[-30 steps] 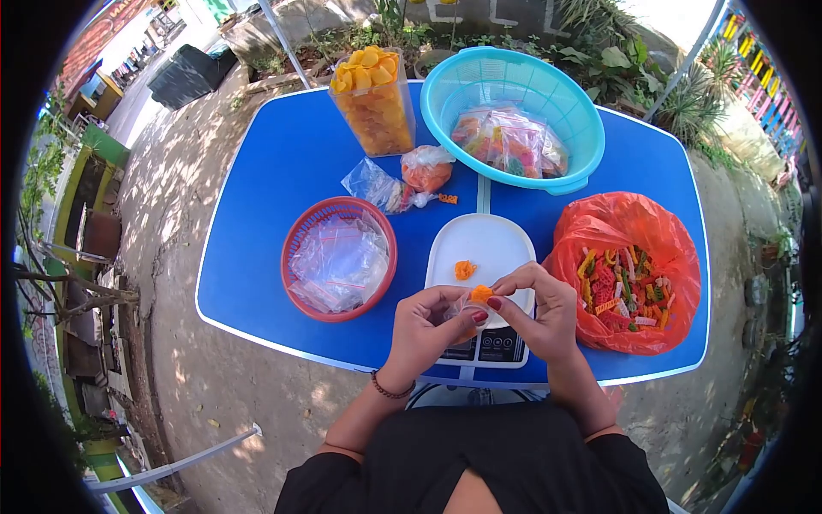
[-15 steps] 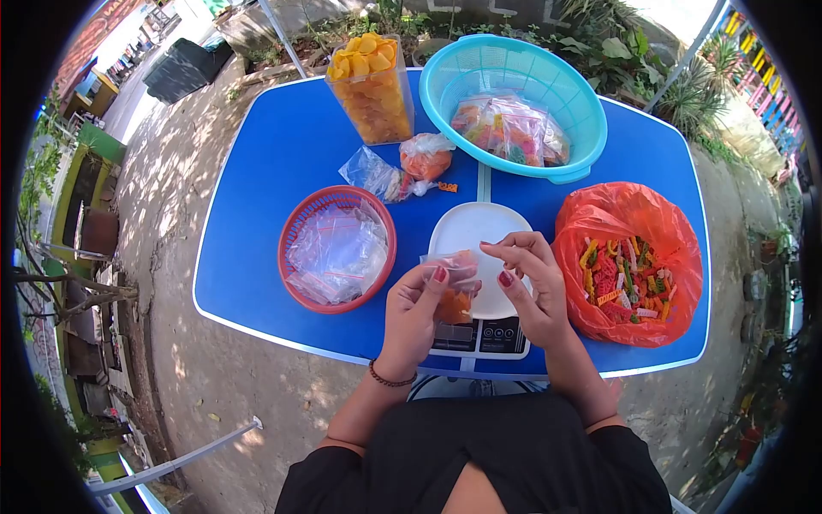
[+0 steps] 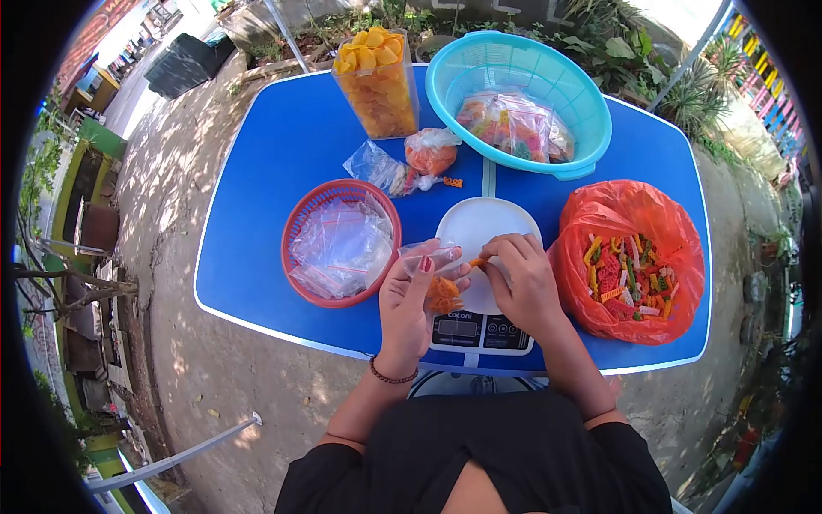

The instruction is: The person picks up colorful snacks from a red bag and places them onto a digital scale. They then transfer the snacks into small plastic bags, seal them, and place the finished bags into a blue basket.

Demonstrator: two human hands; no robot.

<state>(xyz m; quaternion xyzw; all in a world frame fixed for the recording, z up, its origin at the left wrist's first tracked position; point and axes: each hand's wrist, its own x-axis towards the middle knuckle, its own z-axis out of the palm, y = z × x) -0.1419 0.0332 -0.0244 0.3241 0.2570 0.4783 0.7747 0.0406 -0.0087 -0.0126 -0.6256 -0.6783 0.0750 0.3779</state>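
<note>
My left hand [image 3: 402, 300] is closed on a small clear plastic bag [image 3: 444, 295] with orange snack pieces in its lower part. Between the fingertips of my right hand [image 3: 529, 281] is an orange snack piece [image 3: 478, 262], just right of the bag's upper part. Both hands are above a kitchen scale [image 3: 458, 329] with a white weighing plate [image 3: 486, 218]. To the right, a red plastic bag [image 3: 591, 210] stands open, filled with colourful crinkled snack pieces [image 3: 629, 287]. A red basket [image 3: 295, 287] of clear plastic bags [image 3: 341, 244] sits to the left.
Farther back on the blue table [image 3: 257, 171] are a clear container [image 3: 377, 103] of yellow chips, a turquoise basket [image 3: 449, 86] holding filled bags [image 3: 527, 128], a tied bag of orange stuff [image 3: 431, 154] and a crumpled clear bag [image 3: 372, 167].
My right hand has moved in beside the small bag and its fingers now pinch an orange piece. My left hand has tilted the bag slightly. The view has shifted a little.
</note>
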